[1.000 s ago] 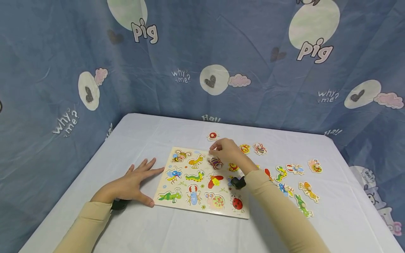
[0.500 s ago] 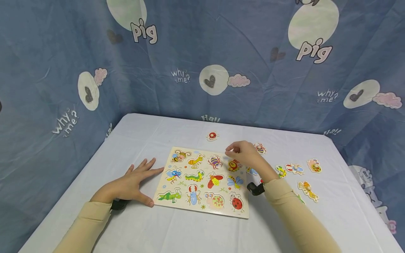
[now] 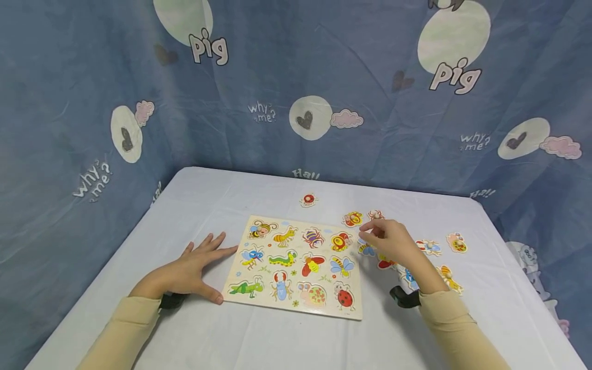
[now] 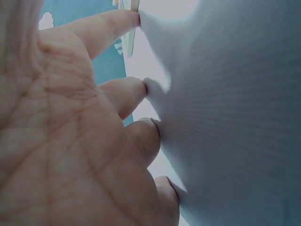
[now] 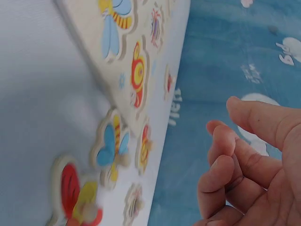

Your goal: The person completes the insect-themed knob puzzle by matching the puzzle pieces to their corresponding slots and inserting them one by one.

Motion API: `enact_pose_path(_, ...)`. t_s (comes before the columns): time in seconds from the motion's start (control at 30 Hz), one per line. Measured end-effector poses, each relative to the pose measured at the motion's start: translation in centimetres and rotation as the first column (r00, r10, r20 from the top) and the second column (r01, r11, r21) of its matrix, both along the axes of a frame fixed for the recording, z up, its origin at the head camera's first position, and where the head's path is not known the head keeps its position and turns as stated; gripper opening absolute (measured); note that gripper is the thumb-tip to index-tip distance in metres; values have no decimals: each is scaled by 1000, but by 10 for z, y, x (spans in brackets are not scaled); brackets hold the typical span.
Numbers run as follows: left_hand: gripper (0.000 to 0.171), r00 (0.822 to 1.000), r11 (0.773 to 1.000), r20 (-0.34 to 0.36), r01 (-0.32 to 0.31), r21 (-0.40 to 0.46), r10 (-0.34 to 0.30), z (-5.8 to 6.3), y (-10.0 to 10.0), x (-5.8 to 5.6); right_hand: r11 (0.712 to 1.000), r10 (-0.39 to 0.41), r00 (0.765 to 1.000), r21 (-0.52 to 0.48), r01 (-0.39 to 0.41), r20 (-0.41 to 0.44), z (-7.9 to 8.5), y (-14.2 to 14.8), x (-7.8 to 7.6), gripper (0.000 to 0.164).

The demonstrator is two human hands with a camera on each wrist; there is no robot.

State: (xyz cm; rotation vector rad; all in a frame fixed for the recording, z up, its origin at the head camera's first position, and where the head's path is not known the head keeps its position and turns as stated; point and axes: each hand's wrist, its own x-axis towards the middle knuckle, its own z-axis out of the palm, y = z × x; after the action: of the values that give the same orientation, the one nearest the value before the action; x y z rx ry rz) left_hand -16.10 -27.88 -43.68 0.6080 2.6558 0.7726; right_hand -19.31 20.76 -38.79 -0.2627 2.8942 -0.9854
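A wooden insect puzzle board [image 3: 299,236] lies on the white-covered table. The left hand [image 3: 194,270] spreads along its left side, with index fingertip and thumb at the board's edge; the left wrist view shows other fingertips resting on the cloth. A knobbed bee piece [image 3: 261,229] sits in the top-left slot. Beyond the board's right edge hovers the right hand [image 3: 393,244], fingers loosely bent, holding nothing in the right wrist view. Beneath and around it are a blue-winged insect piece [image 5: 110,150], a red-winged insect piece [image 5: 75,193] and a yellow-and-red butterfly piece [image 3: 353,219].
A ladybird piece [image 3: 308,200] lies behind the board. On the right are a stag beetle piece [image 3: 431,247], a snail piece [image 3: 457,242] and an orange insect piece [image 3: 448,280], partly covered by the arm. A blue printed curtain [image 3: 259,149] hangs behind the table.
The right hand has moved from above the board's top edge rightward and nearer, over the loose pieces, uncovering the board's right column. The left hand has stayed in place.
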Motion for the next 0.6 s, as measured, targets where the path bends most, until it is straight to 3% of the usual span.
enact_pose_path(0.6,123,1000,1000,6,-4,3,4,-1,-1,1,990,-140,990,8,140,-5,-2,63,56,34)
